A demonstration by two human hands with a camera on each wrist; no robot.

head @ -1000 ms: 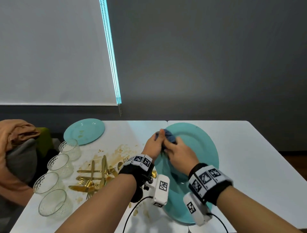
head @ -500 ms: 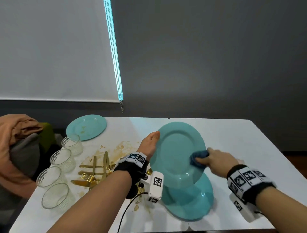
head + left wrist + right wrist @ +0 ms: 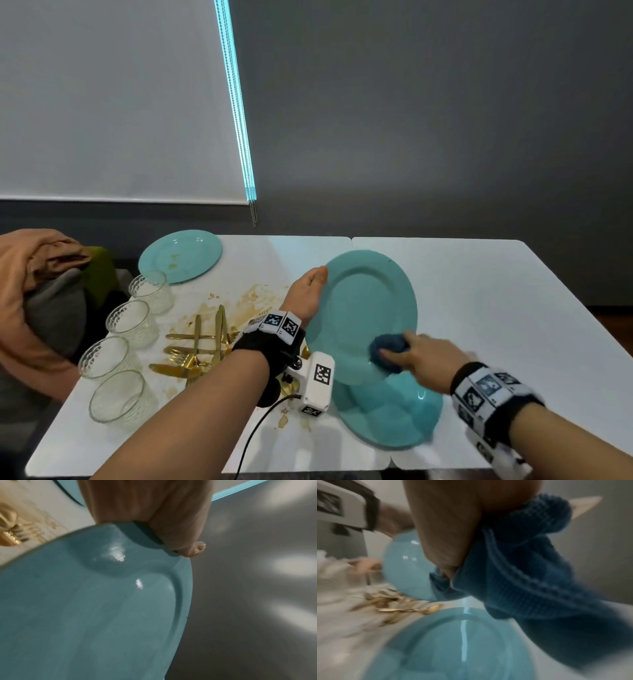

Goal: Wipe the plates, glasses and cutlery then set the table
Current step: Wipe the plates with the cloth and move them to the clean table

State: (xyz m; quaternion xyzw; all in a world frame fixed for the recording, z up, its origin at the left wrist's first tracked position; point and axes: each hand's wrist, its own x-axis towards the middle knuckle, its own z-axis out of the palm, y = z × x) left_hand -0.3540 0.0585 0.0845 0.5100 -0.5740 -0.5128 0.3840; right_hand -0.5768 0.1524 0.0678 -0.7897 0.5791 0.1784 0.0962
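My left hand (image 3: 310,291) grips the left rim of a teal plate (image 3: 363,308) and holds it tilted above the table; the left wrist view shows the thumb over that plate's (image 3: 102,615) rim. My right hand (image 3: 421,358) grips a wadded dark blue cloth (image 3: 388,351) and presses it on the lower right of the plate's face. The right wrist view is blurred; the cloth (image 3: 530,568) fills it. A second teal plate (image 3: 394,411) lies flat on the table below the first. A third, stained teal plate (image 3: 180,255) lies at the far left.
Several clear glasses (image 3: 132,322) stand in a row along the left edge. Gold cutlery (image 3: 198,346) lies in a heap on brown smears (image 3: 253,298) left of my left wrist. The white table (image 3: 479,291) runs right. Brown and grey cloth (image 3: 37,291) hangs off the left side.
My right hand has swept the cloth from the plate's top edge down its right side to the lower right. The left hand has kept its hold on the rim.
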